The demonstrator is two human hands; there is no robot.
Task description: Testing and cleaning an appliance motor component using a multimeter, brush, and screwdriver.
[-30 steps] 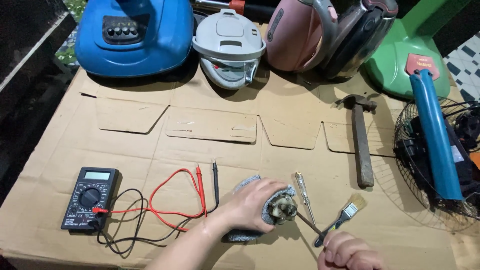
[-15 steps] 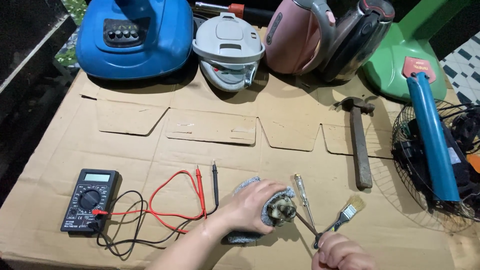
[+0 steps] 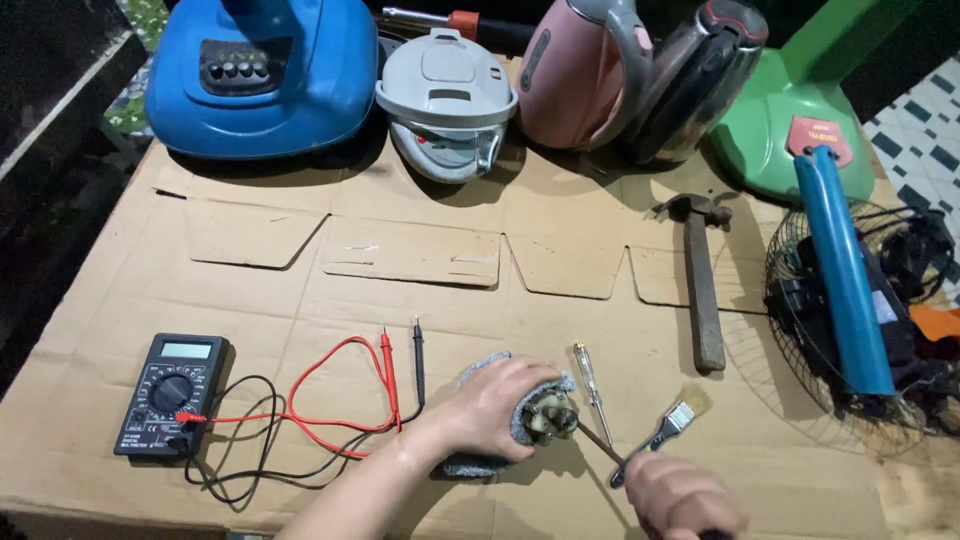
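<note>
Left hand (image 3: 490, 405) gripping small motor (image 3: 548, 417) w/ grey cloth (image 3: 470, 465); right hand (image 3: 680, 495) fisted round a thin tool (image 3: 598, 440), probing it. Motor prob. heavy, rigid, greasy; gripping the body is safest.

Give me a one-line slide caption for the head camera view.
Left hand grips a cloth-wrapped small motor while right hand probes it with a screwdriver.

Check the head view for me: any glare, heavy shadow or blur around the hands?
Head view: even light, sharp across the cardboard; left hand and the small part it grips are clear; right hand is cut by the bottom edge; mild glare on the pink kettle; left margin falls into dark shadow.
</note>
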